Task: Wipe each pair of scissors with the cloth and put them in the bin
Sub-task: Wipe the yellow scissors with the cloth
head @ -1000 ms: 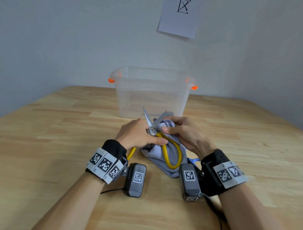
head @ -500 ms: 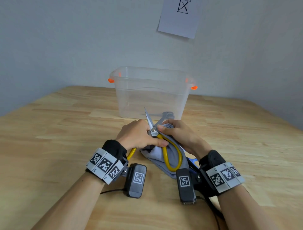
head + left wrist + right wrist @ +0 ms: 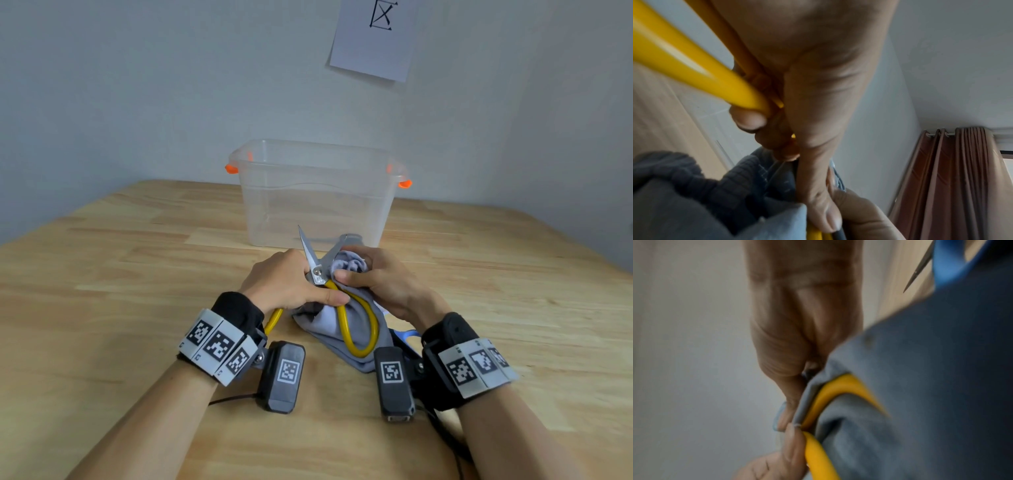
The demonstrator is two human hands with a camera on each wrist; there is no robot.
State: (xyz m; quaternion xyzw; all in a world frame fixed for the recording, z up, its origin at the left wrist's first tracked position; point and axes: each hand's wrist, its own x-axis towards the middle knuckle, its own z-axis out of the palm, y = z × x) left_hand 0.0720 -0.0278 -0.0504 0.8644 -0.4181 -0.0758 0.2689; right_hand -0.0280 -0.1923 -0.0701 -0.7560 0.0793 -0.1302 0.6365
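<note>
Yellow-handled scissors [image 3: 356, 322] stand with their steel blades spread apart, tips pointing up toward the bin. My left hand [image 3: 291, 284] grips one yellow handle [image 3: 694, 65], thumb lying across near the pivot. My right hand [image 3: 376, 277] holds the grey-blue cloth [image 3: 329, 325] bunched around the right blade, thumb pinching cloth by the pivot. In the right wrist view the cloth [image 3: 920, 386] drapes over the yellow handle loop [image 3: 818, 449]. The clear plastic bin [image 3: 318, 195] with orange clips stands just behind the hands.
A blue-handled pair of scissors [image 3: 406, 334] lies on the wooden table [image 3: 137, 274] under my right wrist, mostly hidden; its blue handle [image 3: 949, 266] and blade show in the right wrist view. A paper sheet [image 3: 373, 37] hangs on the wall.
My right hand with the cloth slid down the right blade toward the pivot, then back up a little. The left hand has kept its hold on the handle.
</note>
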